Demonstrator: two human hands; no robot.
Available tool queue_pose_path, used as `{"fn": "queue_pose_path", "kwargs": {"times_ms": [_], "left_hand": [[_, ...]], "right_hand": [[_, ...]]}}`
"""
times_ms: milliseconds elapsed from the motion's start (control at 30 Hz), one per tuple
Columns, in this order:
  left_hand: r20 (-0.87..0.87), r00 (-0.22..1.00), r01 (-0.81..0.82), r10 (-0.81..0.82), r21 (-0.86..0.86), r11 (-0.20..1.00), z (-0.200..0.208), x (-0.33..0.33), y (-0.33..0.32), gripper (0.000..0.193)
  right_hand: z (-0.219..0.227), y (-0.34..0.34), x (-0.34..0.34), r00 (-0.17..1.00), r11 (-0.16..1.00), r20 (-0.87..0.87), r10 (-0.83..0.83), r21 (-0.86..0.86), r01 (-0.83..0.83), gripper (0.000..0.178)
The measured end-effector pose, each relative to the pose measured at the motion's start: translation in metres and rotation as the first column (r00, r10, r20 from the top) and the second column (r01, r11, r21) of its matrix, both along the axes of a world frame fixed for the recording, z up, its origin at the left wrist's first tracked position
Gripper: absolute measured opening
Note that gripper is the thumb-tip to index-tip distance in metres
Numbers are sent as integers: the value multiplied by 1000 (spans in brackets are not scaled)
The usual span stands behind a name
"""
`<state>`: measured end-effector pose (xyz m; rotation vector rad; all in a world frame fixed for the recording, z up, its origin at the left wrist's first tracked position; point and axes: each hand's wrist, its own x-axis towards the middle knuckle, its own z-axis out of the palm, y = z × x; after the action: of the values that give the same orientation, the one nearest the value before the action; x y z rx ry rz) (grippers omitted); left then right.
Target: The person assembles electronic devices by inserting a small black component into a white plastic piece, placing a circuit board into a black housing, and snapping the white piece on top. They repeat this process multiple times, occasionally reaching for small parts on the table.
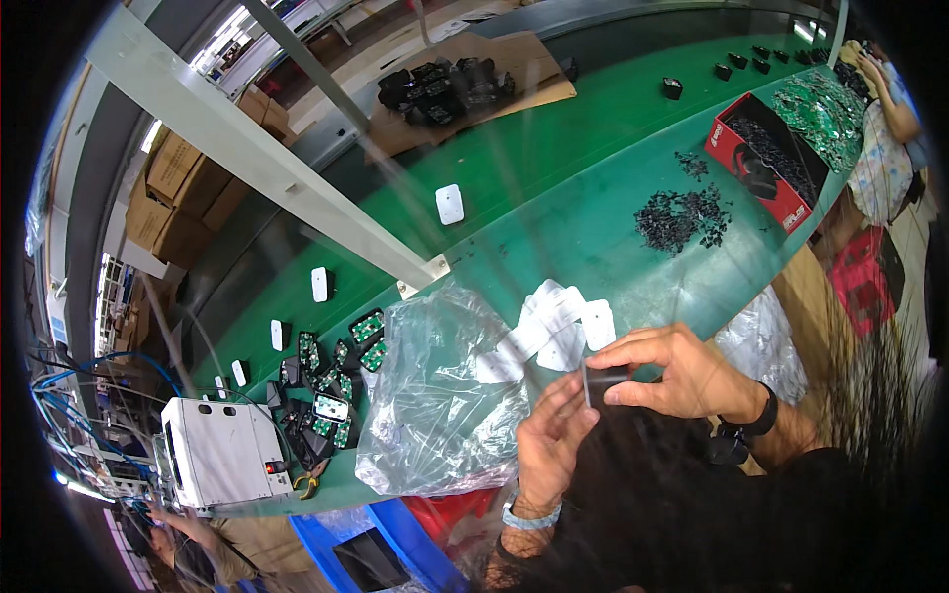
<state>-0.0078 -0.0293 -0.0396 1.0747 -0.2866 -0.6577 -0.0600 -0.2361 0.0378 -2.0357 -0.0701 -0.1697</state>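
Observation:
My right hand (682, 371) pinches a small dark rectangular part (605, 381) between thumb and fingers, just above the green bench edge. My left hand (552, 440) is raised beside it, fingers touching the part's left end. A row of white plastic covers (554, 331) lies just beyond the hands, partly on a crumpled clear plastic bag (435, 405). Dark hair hides the lower part of both forearms.
Green circuit boards and black housings (331, 385) lie left of the bag, beside a grey box-shaped machine (222, 450). White covers ride the green conveyor (450, 205). A heap of small black parts (682, 217) and a red box (766, 163) are at right; another person (890, 109) works at far right.

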Motion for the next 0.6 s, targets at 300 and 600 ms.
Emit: {"fn": "queue_pose_path", "kwargs": {"times_ms": [300,600], "left_hand": [[672,731,-377,116,256,890,26,11,-9,44],[608,757,-414,239,164,895,14,22,-2,37]], "right_hand": [[-36,14,4,983,782,-179,-28,609,133,37],[-56,27,24,984,731,173,-41,677,-88,46]]}}
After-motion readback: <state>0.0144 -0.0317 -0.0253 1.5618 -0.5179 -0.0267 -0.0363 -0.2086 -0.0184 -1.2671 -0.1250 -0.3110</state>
